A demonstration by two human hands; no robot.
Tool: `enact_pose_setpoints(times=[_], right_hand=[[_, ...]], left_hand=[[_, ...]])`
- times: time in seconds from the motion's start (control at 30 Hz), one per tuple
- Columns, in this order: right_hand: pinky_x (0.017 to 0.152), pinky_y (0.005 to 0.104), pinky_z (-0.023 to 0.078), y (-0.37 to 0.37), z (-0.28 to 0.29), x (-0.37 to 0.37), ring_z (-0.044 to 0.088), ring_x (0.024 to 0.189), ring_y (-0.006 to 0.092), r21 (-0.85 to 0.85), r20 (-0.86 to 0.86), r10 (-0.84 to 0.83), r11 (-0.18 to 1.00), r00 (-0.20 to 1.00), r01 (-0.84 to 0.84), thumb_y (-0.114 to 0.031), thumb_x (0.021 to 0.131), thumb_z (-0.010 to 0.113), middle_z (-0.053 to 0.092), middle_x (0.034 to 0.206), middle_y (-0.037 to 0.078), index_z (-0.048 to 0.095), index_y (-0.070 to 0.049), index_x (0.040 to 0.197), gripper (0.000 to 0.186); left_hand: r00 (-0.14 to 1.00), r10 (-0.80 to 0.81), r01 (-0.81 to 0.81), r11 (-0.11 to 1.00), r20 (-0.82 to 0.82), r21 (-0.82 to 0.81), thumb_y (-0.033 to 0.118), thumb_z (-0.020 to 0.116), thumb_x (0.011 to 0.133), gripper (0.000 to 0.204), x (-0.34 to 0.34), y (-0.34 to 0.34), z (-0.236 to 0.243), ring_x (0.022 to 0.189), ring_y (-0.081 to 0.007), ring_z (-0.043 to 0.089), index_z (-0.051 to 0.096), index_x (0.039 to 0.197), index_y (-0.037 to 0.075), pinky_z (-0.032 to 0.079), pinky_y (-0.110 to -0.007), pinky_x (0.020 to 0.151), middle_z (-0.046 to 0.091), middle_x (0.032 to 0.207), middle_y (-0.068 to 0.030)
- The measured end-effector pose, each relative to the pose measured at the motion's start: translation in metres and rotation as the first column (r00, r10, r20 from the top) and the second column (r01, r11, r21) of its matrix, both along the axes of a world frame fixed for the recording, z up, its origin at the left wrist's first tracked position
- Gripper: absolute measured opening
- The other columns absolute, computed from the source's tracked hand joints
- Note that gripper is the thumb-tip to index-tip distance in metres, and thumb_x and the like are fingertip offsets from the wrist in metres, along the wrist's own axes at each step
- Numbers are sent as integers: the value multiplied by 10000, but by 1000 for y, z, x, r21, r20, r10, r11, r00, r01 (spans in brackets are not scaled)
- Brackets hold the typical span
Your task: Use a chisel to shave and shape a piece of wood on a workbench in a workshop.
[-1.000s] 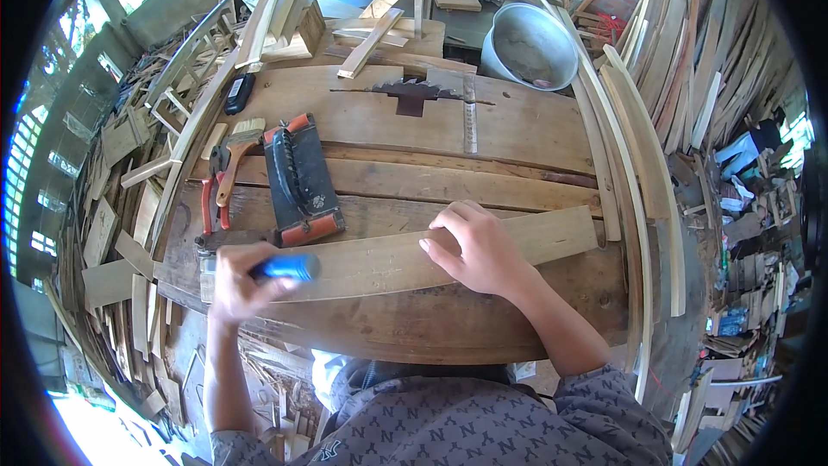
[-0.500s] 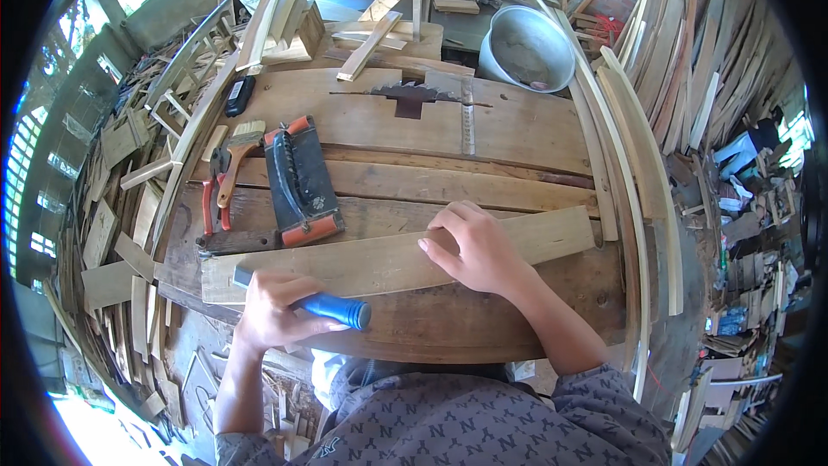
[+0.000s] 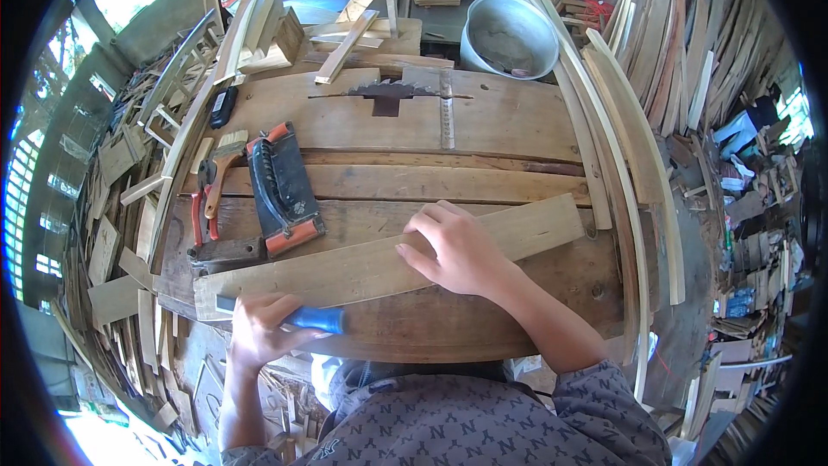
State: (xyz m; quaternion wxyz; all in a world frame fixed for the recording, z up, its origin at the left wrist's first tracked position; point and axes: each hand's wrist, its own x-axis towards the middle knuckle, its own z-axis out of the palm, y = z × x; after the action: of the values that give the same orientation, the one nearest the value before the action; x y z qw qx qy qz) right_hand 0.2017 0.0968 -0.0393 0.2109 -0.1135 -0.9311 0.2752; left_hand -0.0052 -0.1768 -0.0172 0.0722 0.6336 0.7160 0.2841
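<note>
My left hand [image 3: 259, 328] is closed around a blue-handled chisel [image 3: 315, 319]. Its metal blade points left, at the near left end of a long pale wooden board [image 3: 345, 279]; the exact contact is hidden by my fingers. The board lies slantwise on the wooden worktable [image 3: 483, 332], its right end farther away. Across the board's middle rests my right hand [image 3: 453, 250], fingers bent, thumb apart from them, nothing gripped between. Just beyond the board's left half is a black tool with orange ends [image 3: 285, 190].
Red-handled pliers [image 3: 203, 207], a wooden-handled brush [image 3: 224, 164] and a dark block [image 3: 226, 252] lie at the left. A toothed saw blade [image 3: 388, 91] pokes through a table slot. Far right stands a metal pot [image 3: 509, 34]. Long wood strips [image 3: 625, 173] flank the right edge.
The whole view has shifted slightly, the far table moving left and up. My left hand and the chisel have slid a little left along the board. My right hand stays on the board.
</note>
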Motion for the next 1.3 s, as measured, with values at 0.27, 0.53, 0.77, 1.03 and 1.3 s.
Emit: enact_pose_setpoints(times=[0.27, 0.53, 0.77, 1.03, 1.3], right_hand=[[813, 446, 559, 2, 4, 3, 677, 936, 341, -10, 1, -2, 1000, 1000, 2, -317, 937, 744, 698, 974, 160, 690, -42, 992, 285], [1087, 465, 459, 1, 14, 3, 603, 1196, 348, 79, 65, 233, 968, 970, -238, -541, 771, 844, 648, 1230, 132, 639, -57, 1292, 740], [1101, 472, 446, -9, 13, 2, 586, 1229, 338, 173, 196, 212, 954, 957, -247, -433, 708, 915, 631, 1267, 128, 565, -93, 1414, 858], [1051, 468, 488, -7, 8, 5, 589, 1185, 345, 156, 182, 204, 960, 962, -233, -381, 702, 925, 626, 1225, 136, 572, -83, 1414, 848], [1076, 473, 473, -17, 27, 9, 580, 1202, 359, 255, 167, 190, 939, 967, -229, -454, 761, 875, 614, 1240, 180, 571, -19, 1407, 835]], left_hand=[[952, 301, -297, 953, -57, 60, 634, 783, 802, 627, -28, -47, -16, 510, -278, 530, 666, 804, 18, 384, -392, 516, 524, 596, -97], [999, -52, 52, 996, -8, 77, 590, 848, 761, 515, 56, -25, -7, 618, -237, 688, 718, 822, 96, 527, -353, 586, 684, 698, -49], [983, -128, 136, 989, -134, 54, 497, 868, 765, 444, 85, 14, -17, 517, -230, 584, 615, 746, 132, 488, -355, 522, 536, 614, -10], [992, -60, 71, 992, -112, 100, 433, 885, 769, 415, 74, 26, -21, 542, -258, 651, 642, 807, 98, 532, -384, 544, 603, 624, -53], [984, 11, -8, 1000, -177, 20, 423, 880, 779, 402, 73, 22, -24, 563, -276, 674, 650, 828, 98, 543, -386, 550, 638, 648, -68]])
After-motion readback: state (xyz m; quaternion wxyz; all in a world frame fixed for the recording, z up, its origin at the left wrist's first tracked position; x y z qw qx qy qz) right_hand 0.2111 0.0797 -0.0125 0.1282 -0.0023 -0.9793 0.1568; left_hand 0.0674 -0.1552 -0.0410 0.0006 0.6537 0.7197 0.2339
